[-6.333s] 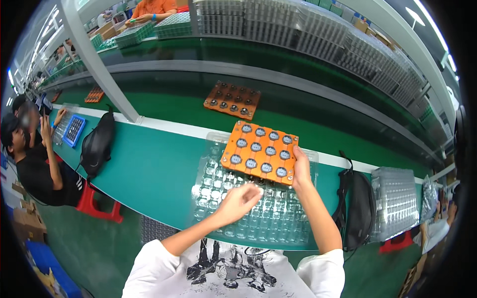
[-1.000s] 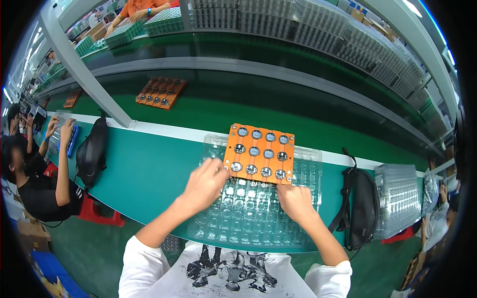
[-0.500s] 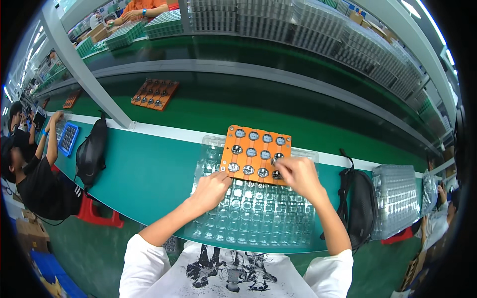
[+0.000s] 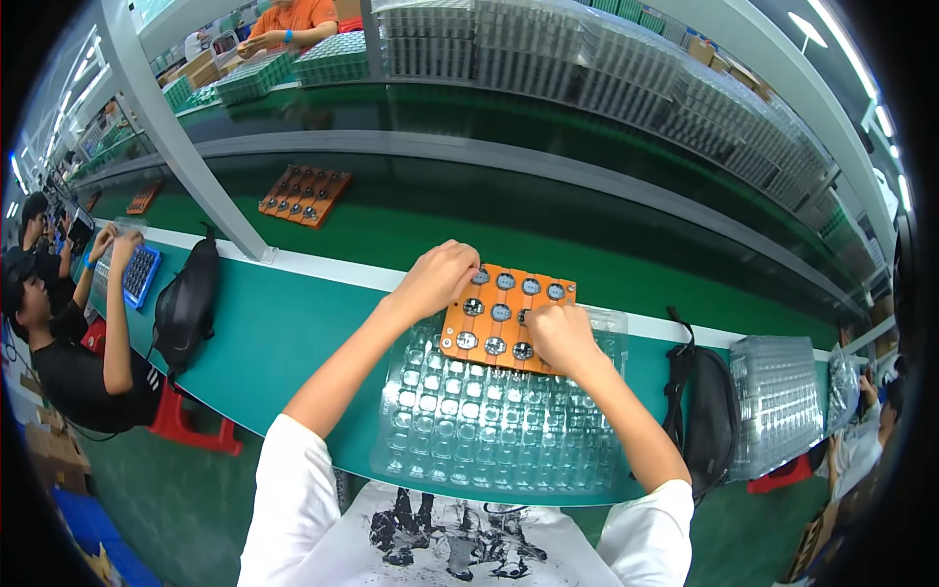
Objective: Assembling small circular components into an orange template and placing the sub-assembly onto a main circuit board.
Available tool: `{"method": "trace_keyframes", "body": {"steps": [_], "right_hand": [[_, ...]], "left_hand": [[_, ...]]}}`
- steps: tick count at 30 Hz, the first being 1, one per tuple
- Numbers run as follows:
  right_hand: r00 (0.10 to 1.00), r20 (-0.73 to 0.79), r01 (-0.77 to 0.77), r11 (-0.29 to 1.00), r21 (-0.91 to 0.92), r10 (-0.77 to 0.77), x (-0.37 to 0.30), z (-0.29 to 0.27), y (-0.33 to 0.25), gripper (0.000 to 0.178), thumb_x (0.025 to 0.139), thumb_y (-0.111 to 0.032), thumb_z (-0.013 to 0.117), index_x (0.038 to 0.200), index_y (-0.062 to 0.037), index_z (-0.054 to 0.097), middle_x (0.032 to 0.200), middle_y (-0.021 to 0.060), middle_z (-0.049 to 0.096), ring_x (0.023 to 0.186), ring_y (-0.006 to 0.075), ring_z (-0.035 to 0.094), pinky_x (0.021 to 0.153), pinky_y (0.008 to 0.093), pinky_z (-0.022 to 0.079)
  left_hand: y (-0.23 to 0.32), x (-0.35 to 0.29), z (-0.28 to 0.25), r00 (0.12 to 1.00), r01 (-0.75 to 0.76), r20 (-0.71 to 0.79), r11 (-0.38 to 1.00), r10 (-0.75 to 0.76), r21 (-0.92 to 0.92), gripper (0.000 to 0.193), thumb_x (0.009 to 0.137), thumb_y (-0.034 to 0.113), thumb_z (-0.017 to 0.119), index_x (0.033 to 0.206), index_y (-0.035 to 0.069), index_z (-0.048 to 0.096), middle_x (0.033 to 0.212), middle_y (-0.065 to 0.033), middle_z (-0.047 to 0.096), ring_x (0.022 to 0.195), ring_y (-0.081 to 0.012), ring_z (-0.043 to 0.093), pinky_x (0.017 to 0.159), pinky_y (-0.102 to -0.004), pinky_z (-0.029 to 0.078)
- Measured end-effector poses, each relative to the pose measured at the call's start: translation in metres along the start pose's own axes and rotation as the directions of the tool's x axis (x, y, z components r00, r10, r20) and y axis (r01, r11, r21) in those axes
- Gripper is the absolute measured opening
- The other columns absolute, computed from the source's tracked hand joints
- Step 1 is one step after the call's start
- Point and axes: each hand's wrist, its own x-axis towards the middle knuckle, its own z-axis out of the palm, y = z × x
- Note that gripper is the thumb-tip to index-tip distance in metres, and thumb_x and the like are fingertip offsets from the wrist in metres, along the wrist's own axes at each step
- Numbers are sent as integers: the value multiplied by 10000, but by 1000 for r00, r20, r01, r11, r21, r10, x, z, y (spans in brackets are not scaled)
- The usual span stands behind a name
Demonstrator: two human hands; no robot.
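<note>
A rectangular orange plate (image 4: pixel 487 328) overlaps a clear, dimpled tray (image 4: pixel 474 435).

I have the orange plate (image 4: pixel 509 331) face up, slightly askew, over the far part of the clear tray (image 4: pixel 489 430), near the desk's (image 4: pixel 284 323) far edge; its round parts (image 4: pixel 501 313) sit in rows, the nearest visible ones silvery with dark marks.

At left, a black bag (image 4: pixel 188 305) lies near a blue tray (image 4: pixel 150 285).

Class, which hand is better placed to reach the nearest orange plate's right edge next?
Probably the right hand, over that side of the orange plate; the left hand is at its upper left.
</note>
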Motion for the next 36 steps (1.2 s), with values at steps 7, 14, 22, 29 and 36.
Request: {"method": "trace_keyframes", "body": {"steps": [7, 14, 22, 29, 36], "right_hand": [[990, -116, -50, 960, 276, 85, -35, -21, -41, 108, 804, -117, 651, 736, -40, 618, 680, 126, 646, 593, 315, 647, 515, 410, 506], [981, 78, -186, 974, 127, 177, -74, 15, -63, 35, 718, -44, 596, 738, -27, 573, 652, 128, 653, 564, 277, 671, 483, 379, 515], [994, -102, 8, 943, 334, 28, -65, -36, -37, 40, 773, -86, 623, 767, -60, 593, 607, 119, 619, 532, 290, 637, 475, 409, 497], [979, -170, -83, 984, 155, 109, 2, -6, 56, 95, 772, -42, 615, 682, -11, 622, 691, 172, 650, 650, 349, 650, 575, 437, 513], [985, -119, -116, 990, 86, 126, 3, 4, 52, 117, 795, -54, 611, 689, -12, 638, 707, 183, 660, 666, 357, 656, 590, 446, 519]], "left_hand": [[-11, -2, 23, 996, 4, 91, 999, -8, 43, 78, 800, 43, 657, 772, -12, 610, 805, -128, 633, 858, -303, 599, 778, -406, 495], [3, 8, 27, 989, -83, 140, 953, 43, 290, 56, 765, 33, 673, 783, 1, 632, 788, -100, 617, 825, -279, 585, 742, -392, 480], [-4, 9, 23, 989, -53, 151, 947, 5, 315, 65, 769, 78, 689, 787, 36, 643, 830, -73, 613, 851, -253, 572, 739, -379, 452], [-12, -5, 41, 993, -67, -84, 988, 79, 140, 67, 765, 32, 680, 786, 31, 616, 816, -60, 580, 859, -251, 550, 765, -360, 463], [-14, -10, 31, 992, -58, -114, 998, 56, -11, 43, 774, 36, 692, 816, 24, 688, 895, -61, 630, 887, -256, 573, 801, -367, 489]]}}
